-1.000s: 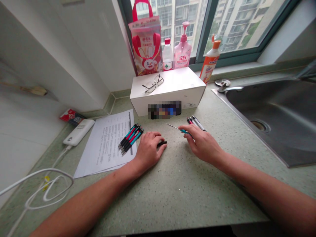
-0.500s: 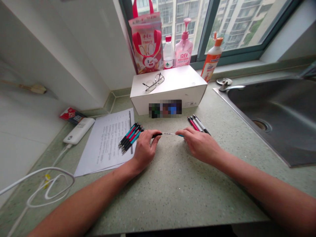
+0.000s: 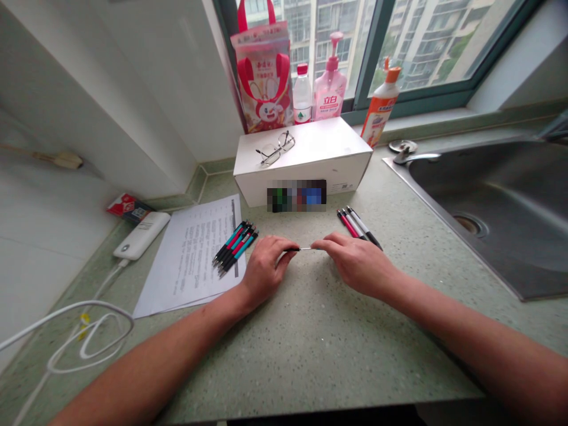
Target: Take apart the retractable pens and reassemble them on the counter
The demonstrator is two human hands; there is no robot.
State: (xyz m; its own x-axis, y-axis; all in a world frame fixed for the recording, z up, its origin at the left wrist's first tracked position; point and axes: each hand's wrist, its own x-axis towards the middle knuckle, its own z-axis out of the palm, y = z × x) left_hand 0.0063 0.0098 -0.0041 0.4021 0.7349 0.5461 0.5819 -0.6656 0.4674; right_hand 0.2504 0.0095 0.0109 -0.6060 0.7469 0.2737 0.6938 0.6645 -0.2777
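Note:
My left hand (image 3: 266,263) is closed in a pinch on the black front part of a pen (image 3: 291,249). A thin pale refill (image 3: 306,248) bridges the short gap between my hands. Across from it, my right hand (image 3: 361,260) is closed on the pen's other part, a teal barrel that its fingers now hide. Left of my left hand, several assembled pens (image 3: 235,248) in teal, red and black lie side by side on the printed sheets. Beyond my right hand, a few pens (image 3: 352,222), red and silver, rest on the counter, partly covered by the hand.
A white box (image 3: 306,145) carrying eyeglasses (image 3: 277,148) stands behind my hands. Bottles and a red bag (image 3: 266,89) are by the window. At right is the steel sink (image 3: 465,195). Printed sheets (image 3: 186,266), a white power bank (image 3: 142,235) and its cable (image 3: 95,305) lie left.
My hands have come closer together, so less of the refill shows between them. The teal barrel end seen earlier at my right fingertips is now hidden. The loose pens have stayed put.

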